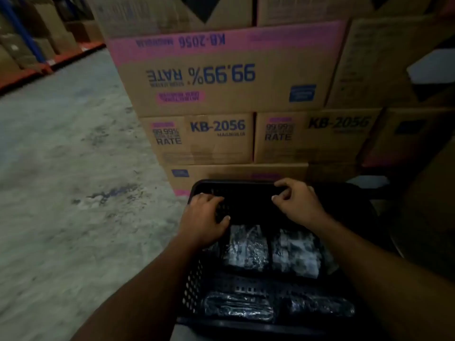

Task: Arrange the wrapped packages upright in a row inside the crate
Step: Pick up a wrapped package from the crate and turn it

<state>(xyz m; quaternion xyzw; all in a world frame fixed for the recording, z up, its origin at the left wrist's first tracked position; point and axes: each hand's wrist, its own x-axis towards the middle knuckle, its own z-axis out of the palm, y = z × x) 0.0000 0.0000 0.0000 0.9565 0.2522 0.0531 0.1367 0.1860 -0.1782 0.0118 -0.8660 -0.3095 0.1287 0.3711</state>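
**Both hands at the far end of the crate**

A black perforated plastic crate (194, 286) sits on the grey concrete floor (73, 168), just near of stacked brown cardboard cartons (221, 89). The left hand (205, 217) rests on the crate's far-left wall, fingers curled over it. The right hand (298, 200) hovers at the far rim, fingers bent, grasping nothing visible. Two clear-wrapped dark packages (246, 247) stand side by side mid-crate; two more wrapped packages (238, 306) lie along the near wall.
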